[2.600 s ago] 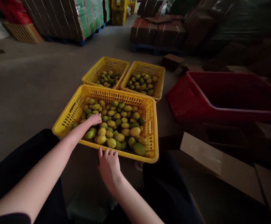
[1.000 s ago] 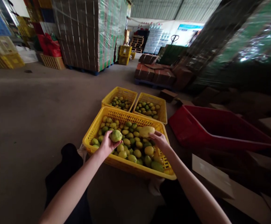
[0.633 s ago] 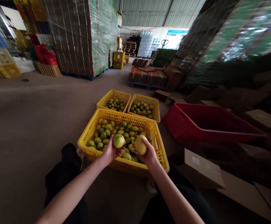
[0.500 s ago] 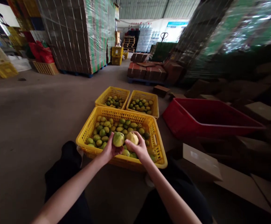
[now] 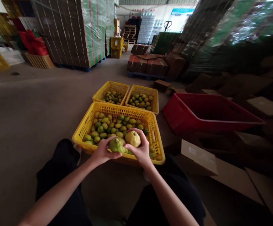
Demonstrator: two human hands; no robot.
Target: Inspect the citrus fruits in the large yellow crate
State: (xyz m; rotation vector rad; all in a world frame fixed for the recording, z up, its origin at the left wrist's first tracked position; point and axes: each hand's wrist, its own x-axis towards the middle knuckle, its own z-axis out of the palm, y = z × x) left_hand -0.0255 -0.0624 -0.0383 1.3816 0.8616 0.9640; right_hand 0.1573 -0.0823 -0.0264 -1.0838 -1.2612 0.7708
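My left hand is closed round a green lemon, its stem end facing up. Just beside it, a paler yellow lemon sits in the curled fingers of my right hand. Both hands are close together above the near edge of a yellow plastic crate. Many green and yellow lemons lie inside that crate, and my hands and the held fruit hide some of them.
Behind stand two more yellow crates, left and right, each holding lemons. A red tub is at the right, with cardboard boxes around it. Wrapped pallet stacks rise farther back. My legs flank the near crate.
My left hand has turned the green lemon, so its stem end now shows, and its thumb has come round the near side. The yellow lemon stays in my right hand. The view has tilted down slightly.
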